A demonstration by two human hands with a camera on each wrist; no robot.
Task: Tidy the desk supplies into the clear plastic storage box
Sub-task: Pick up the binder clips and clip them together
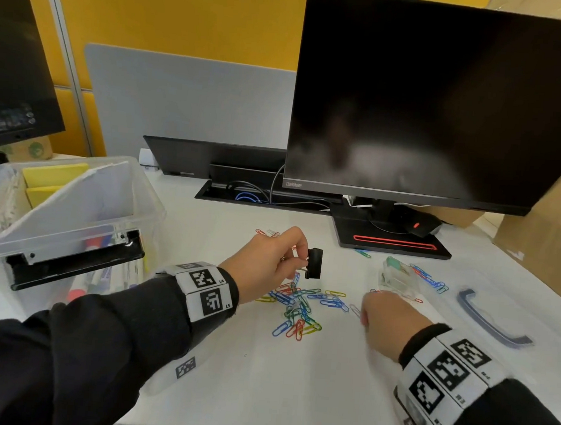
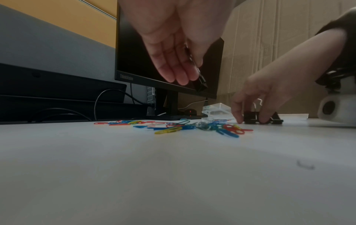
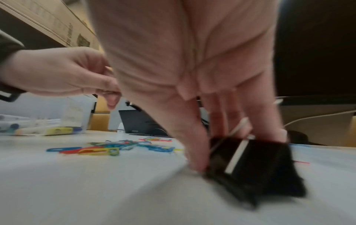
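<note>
the left hand (image 1: 262,261) pinches a black binder clip (image 1: 314,263) by its wire handle, and the clip hangs off the fingertips, lifted clear of the surface (image 1: 261,377). the right hand (image 1: 388,316) is down on the surface with fingers curled round a second black binder clip (image 3: 250,164), which still sits on the surface. the head view hides that clip under the hand.

risks, as i judge them: a clip held only by a thin wire can swing or slip on the way to the clear plastic storage box (image 1: 74,198), which stands well off to the left of the left hand. the right hand's grip is low and blurred, so the clip could skid or snap out from under the fingers. either hand sweeping past could scatter the paper clips (image 1: 299,306) lying between the two hands.

count: two black binder clips, one in each hand. one storage box, already holding markers and yellow pads. one small clear case (image 1: 396,275) just beyond the right hand. the loose coloured paper clips overlap too much to count exactly; dozens.
</note>
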